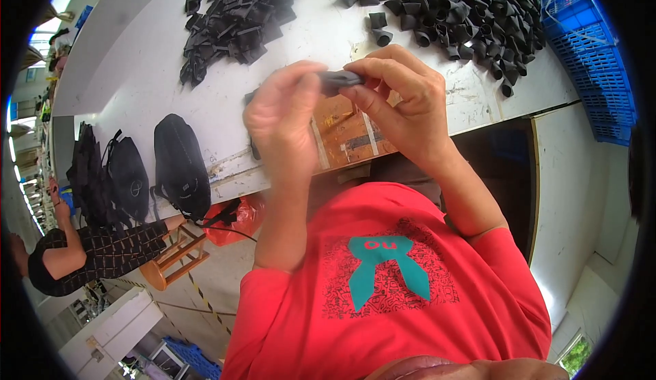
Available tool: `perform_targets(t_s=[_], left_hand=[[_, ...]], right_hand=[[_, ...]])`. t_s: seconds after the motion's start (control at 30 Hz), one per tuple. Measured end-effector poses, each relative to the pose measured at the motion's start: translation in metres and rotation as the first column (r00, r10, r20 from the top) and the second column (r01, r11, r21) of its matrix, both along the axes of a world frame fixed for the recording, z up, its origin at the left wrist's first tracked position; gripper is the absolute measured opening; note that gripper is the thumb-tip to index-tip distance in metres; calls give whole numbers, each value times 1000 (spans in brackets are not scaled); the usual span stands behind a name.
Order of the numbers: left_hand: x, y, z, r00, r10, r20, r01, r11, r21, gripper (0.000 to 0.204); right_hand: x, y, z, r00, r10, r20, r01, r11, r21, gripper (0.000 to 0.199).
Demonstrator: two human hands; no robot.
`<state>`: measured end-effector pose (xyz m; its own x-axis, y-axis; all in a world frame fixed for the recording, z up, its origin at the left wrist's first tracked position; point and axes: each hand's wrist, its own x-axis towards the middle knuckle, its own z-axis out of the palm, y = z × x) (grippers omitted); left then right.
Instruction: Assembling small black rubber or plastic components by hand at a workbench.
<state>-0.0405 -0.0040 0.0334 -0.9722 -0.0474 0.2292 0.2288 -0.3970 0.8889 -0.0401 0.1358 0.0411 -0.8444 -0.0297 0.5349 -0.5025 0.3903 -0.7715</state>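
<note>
Between my two hands, above the worktable, is a small black fabric piece (337, 80), folded or tube-shaped. My left hand (287, 110) pinches its left end and is slightly smeared by motion. With thumb and forefinger, my right hand (406, 96) grips the right end. Beyond my left hand lies a heap of flat black fabric pieces (246, 18). A larger pile of short black fabric tubes (471, 11) spreads beyond my right hand, with a few strays near its edge. Some dark thing beside my left wrist is mostly hidden.
A worn brown board (345, 141) is set in the white table (492, 93) below my hands. Blue plastic crates (588, 52) are stacked at the right. Black bags (181, 165) lie at the left, near a wooden stool (164, 267), a red plastic bag (236, 223) and another person (102, 254).
</note>
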Motion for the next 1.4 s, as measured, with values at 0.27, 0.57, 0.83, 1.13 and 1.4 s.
perform_targets(t_s=[0.27,0.57,0.83,1.13,1.4], left_hand=[[6,-4,-16,999,41,-3,-41,994,-100,13],[3,0,-9,998,-49,48,52,996,-66,13],[-6,-1,-5,953,37,-300,-184,858,-479,3],[-5,4,-28,982,49,-184,-102,950,-294,5],[-93,-84,-130,888,405,-216,-283,114,-952,27]], right_hand=[[1,4,-14,993,12,-118,-6,999,49,12],[4,3,-7,1000,22,8,-23,986,162,11],[-5,11,-15,938,225,262,-183,967,-176,6],[-1,-4,-7,994,22,-107,10,958,288,12],[-36,46,10,914,-141,380,256,928,-271,33]])
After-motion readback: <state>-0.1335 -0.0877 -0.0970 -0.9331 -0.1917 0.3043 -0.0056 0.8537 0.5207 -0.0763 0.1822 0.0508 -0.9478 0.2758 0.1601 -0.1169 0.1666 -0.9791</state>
